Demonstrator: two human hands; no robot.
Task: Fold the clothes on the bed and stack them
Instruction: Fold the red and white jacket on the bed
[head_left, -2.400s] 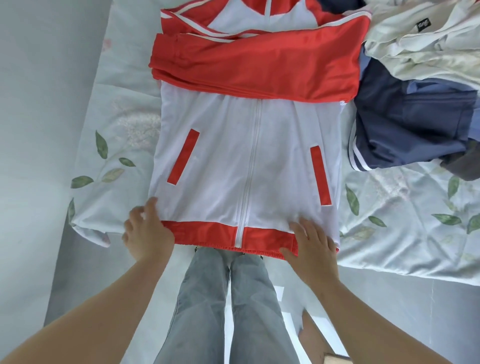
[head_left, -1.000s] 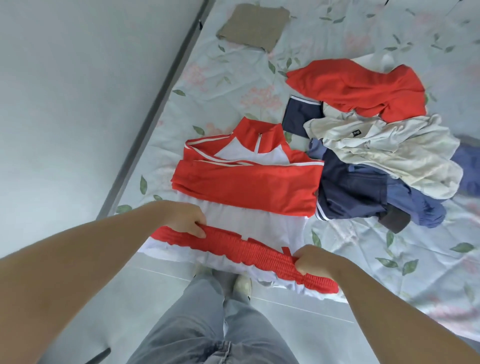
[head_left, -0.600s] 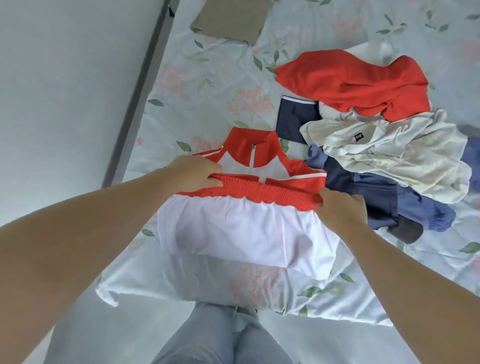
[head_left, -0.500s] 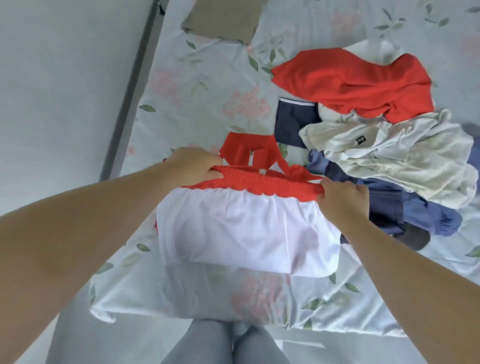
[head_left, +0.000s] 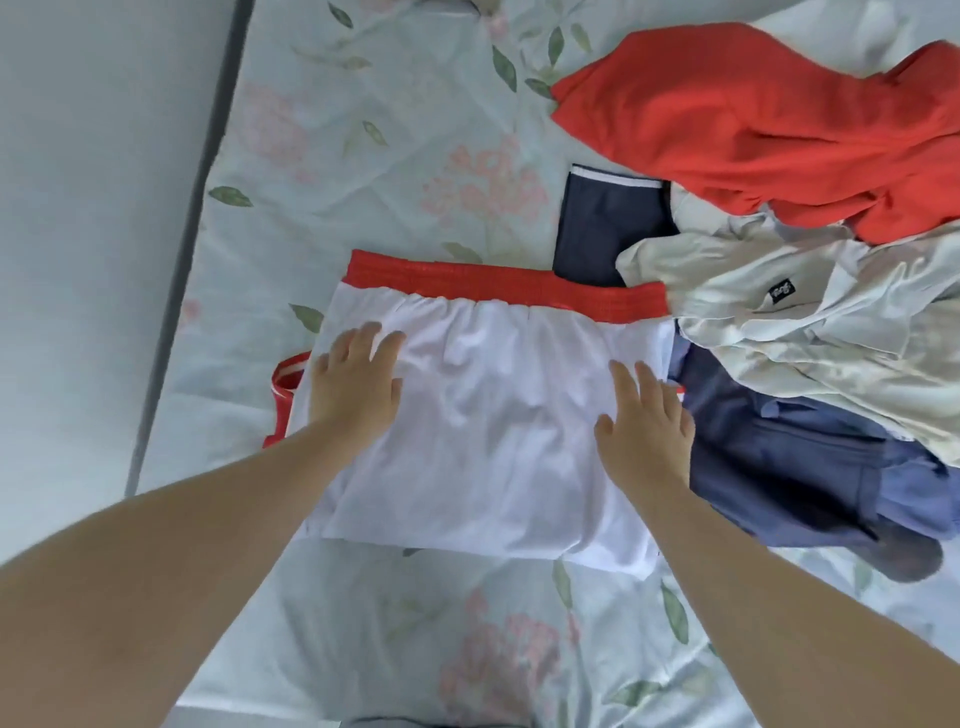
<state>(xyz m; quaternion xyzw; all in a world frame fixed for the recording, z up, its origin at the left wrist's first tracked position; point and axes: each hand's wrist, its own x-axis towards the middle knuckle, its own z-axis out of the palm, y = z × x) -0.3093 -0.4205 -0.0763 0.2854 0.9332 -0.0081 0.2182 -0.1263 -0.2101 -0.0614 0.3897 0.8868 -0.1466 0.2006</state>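
The white and red jacket (head_left: 493, 431) lies folded in half on the bed (head_left: 332, 156), its red elastic hem along the far edge and its white back facing up. A red sleeve edge pokes out at its left side. My left hand (head_left: 353, 384) lies flat on the left part of the white fabric with its fingers spread. My right hand (head_left: 644, 421) presses flat on the right part, near the jacket's right edge. Neither hand grips the cloth.
A heap of unfolded clothes lies to the right: a red garment (head_left: 753, 130), a cream shirt (head_left: 810, 312), a folded navy piece (head_left: 602, 228) and a blue garment (head_left: 810, 467). The bed's left edge meets a grey wall (head_left: 93, 208). Floral sheet shows in front.
Both hands carried the red hem up and over the jacket, laid it down at the far edge, let go, and now lie flat on the white fabric.
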